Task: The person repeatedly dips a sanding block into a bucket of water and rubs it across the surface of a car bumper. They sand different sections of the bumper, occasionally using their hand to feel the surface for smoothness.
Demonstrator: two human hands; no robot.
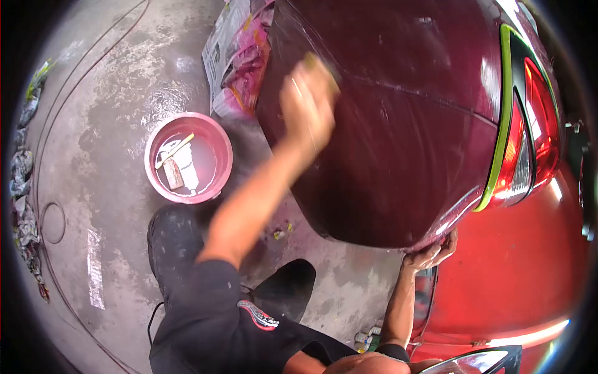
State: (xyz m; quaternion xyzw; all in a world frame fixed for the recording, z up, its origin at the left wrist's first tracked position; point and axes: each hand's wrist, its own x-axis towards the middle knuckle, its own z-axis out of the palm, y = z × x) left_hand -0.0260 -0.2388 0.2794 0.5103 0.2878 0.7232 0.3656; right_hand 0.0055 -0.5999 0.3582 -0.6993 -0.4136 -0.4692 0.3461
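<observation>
My left hand (308,106) is closed round a flat yellowish pad (311,60), pressed to the dark maroon car panel (386,143). Motion blurs this hand and hides most of the pad. Lower down, my right hand (431,252) rests against the panel's lower edge near the corner, fingers bent and somewhat apart, with no loose object visible in it. Green tape (502,159) borders the red tail light (543,118). A pink bucket (226,146) stands on the floor to the left, with water, a brownish block (173,174) and a yellow strip (176,149) inside.
Pink-stained masking paper (240,62) hangs at the panel's upper left. A hose (43,156) runs along the wet concrete floor (112,206), near crumpled plastic (23,181). A bright red car surface (504,268) lies at right; small cans (367,338) stand below.
</observation>
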